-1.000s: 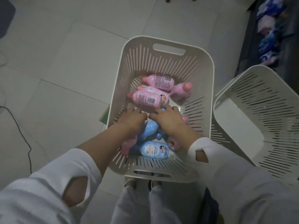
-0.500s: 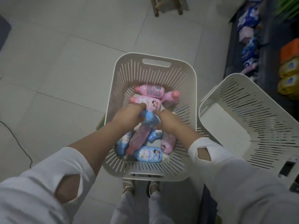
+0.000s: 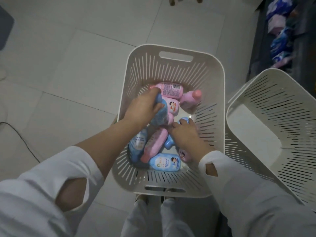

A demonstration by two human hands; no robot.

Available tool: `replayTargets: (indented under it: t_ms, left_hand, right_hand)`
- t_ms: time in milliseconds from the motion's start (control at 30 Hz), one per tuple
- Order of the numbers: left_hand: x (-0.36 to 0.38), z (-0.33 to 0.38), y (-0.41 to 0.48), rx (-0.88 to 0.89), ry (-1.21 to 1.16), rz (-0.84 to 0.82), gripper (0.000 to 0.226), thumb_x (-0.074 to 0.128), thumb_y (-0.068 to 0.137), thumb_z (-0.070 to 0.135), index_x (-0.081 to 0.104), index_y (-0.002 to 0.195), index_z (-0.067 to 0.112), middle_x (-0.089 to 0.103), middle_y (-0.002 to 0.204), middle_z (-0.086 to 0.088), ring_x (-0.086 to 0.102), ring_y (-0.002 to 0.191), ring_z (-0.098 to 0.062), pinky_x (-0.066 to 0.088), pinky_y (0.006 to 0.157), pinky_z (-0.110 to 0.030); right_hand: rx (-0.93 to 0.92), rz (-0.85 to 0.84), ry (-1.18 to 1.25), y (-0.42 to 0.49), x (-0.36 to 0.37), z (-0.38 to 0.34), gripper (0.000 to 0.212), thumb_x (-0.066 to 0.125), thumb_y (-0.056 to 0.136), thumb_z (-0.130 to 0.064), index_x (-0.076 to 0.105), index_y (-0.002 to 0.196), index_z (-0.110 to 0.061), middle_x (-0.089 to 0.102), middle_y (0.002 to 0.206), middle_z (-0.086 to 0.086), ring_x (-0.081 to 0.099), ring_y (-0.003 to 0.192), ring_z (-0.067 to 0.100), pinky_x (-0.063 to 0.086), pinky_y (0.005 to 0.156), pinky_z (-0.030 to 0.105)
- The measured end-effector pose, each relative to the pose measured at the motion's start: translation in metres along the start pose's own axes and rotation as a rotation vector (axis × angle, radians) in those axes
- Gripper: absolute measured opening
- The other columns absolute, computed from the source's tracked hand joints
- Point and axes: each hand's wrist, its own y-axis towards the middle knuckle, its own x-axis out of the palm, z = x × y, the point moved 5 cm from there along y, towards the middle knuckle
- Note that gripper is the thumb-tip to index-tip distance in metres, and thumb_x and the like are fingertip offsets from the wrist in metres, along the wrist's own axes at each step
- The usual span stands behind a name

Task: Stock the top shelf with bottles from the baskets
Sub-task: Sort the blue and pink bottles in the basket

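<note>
reaching into the basket (image 3: 171, 48), we keep our left grip (image 3: 143, 106) clamped round a blue bottle (image 3: 160, 112) above the other bottles (image 3: 164, 163). whether the right grip (image 3: 186, 134) is closed on one we cannot tell. they look light, stiff and smooth, and are best taken round the body.

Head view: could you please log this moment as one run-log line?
phase: picking from white basket | left hand: grips blue bottle | right hand: on second blue bottle, grip unclear
</note>
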Motion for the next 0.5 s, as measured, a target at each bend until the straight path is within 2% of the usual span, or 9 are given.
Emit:
replayTargets:
  t_ms: [67, 133, 200, 267, 367, 500]
  left_hand:
    - [0.003, 0.002, 0.003, 0.017, -0.051, 0.012, 0.037, 0.056, 0.091, 0.021, 0.046, 0.126, 0.010, 0.059, 0.116, -0.016, 0.056, 0.105, -0.033, 0.042, 0.081, -0.035]
    - [0.008, 0.002, 0.005, 0.007, -0.084, -0.001, 0.037, 0.054, 0.092, 0.019, 0.045, 0.127, 0.009, 0.058, 0.118, -0.016, 0.056, 0.106, -0.031, 0.040, 0.081, -0.032]
    - [0.017, 0.000, 0.003, 0.013, -0.078, -0.060, 0.035, 0.054, 0.092, 0.017, 0.046, 0.125, 0.007, 0.057, 0.118, -0.016, 0.054, 0.107, -0.030, 0.035, 0.077, -0.028]
    - [0.023, -0.002, -0.001, 0.032, -0.075, -0.108, 0.033, 0.055, 0.091, 0.015, 0.048, 0.122, 0.006, 0.056, 0.117, -0.015, 0.053, 0.106, -0.029, 0.028, 0.072, -0.023]
    - [0.019, -0.003, 0.000, -0.004, -0.108, -0.099, 0.029, 0.056, 0.090, 0.013, 0.050, 0.119, 0.007, 0.057, 0.115, -0.013, 0.052, 0.102, -0.024, 0.028, 0.073, -0.022]
    - [0.014, 0.006, 0.004, 0.028, -0.028, -0.163, 0.035, 0.056, 0.090, 0.017, 0.048, 0.123, 0.012, 0.059, 0.116, -0.012, 0.053, 0.103, -0.027, 0.034, 0.076, -0.027]
  right_hand:
    - [0.007, -0.006, -0.051, 0.004, 0.005, 0.000, 0.062, 0.056, 0.088, -0.037, 0.030, 0.144, -0.034, 0.030, 0.149, 0.001, 0.021, 0.140, 0.032, 0.008, 0.111, 0.060]
    - [0.026, 0.015, -0.089, 0.007, 0.006, -0.002, 0.056, 0.051, 0.091, -0.039, 0.032, 0.143, -0.037, 0.027, 0.152, 0.001, 0.015, 0.143, 0.033, 0.004, 0.111, 0.062]
    - [0.042, 0.055, -0.102, 0.010, 0.007, -0.004, 0.048, 0.047, 0.094, -0.036, 0.036, 0.141, -0.035, 0.031, 0.150, 0.000, 0.016, 0.142, 0.034, 0.007, 0.112, 0.061]
    - [0.031, 0.072, -0.090, 0.011, 0.005, -0.003, 0.050, 0.050, 0.093, -0.034, 0.037, 0.141, -0.033, 0.033, 0.149, -0.001, 0.018, 0.141, 0.035, 0.010, 0.113, 0.060]
    - [-0.014, 0.058, -0.057, 0.006, 0.000, 0.000, 0.055, 0.057, 0.089, -0.034, 0.035, 0.139, -0.034, 0.032, 0.149, -0.001, 0.020, 0.141, 0.035, 0.015, 0.111, 0.060]
    - [0.005, 0.142, 0.088, -0.007, -0.012, 0.007, 0.063, 0.070, 0.078, -0.033, 0.038, 0.132, -0.027, 0.050, 0.131, 0.003, 0.045, 0.124, 0.031, 0.037, 0.099, 0.047]
